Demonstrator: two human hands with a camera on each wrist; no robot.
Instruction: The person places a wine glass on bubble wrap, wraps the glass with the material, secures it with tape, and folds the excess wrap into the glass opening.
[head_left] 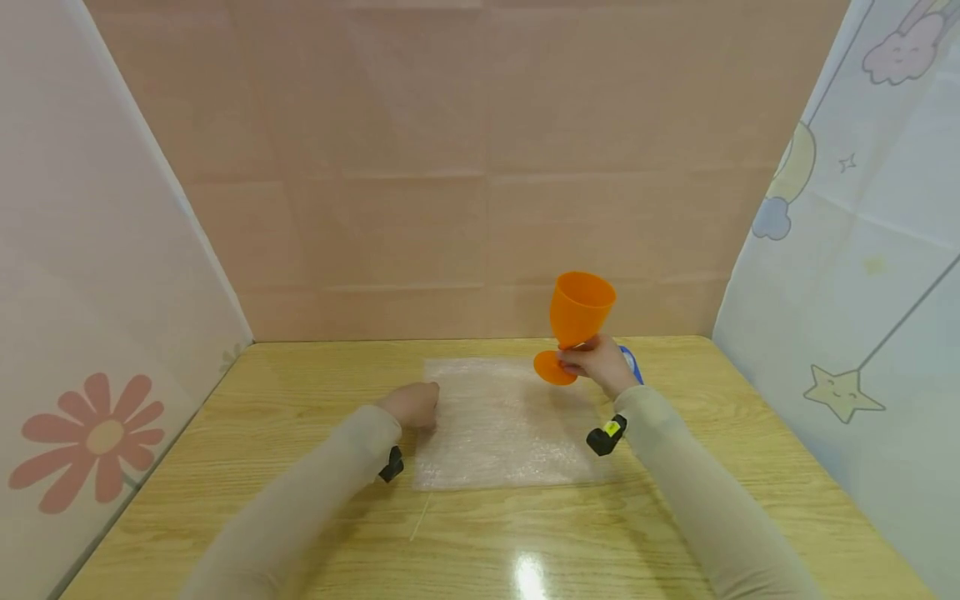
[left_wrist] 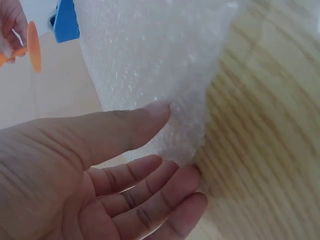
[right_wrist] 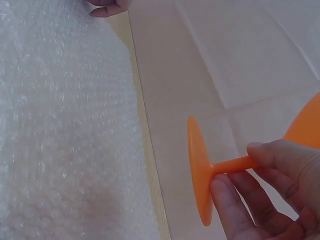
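Wood-grain surface (head_left: 285,400), plain tan backdrop (head_left: 360,167) behind it; pale side panels — red flower (head_left: 103,436) printed on the left one, yellow star (head_left: 843,393) on the right. Sheet of bubble wrap (head_left: 502,429) lies mostly flat mid-surface. Left hand (head_left: 412,405) at the sheet's left edge, pinching it: thumb on top, fingers underneath. Right hand (head_left: 600,364) grasps the orange goblet (head_left: 579,321) by its stem, thumb and fingers around it, round foot near the fingertips. Goblet is held up off the surface, over the sheet's far right part, bowl up and tilted rightward. Blue object (head_left: 632,363) sits just beyond the right hand — partly hidden, can't tell what it is. Both arms in pale sleeves, black device (head_left: 392,465) on the left wrist, another (head_left: 608,435) on the right.
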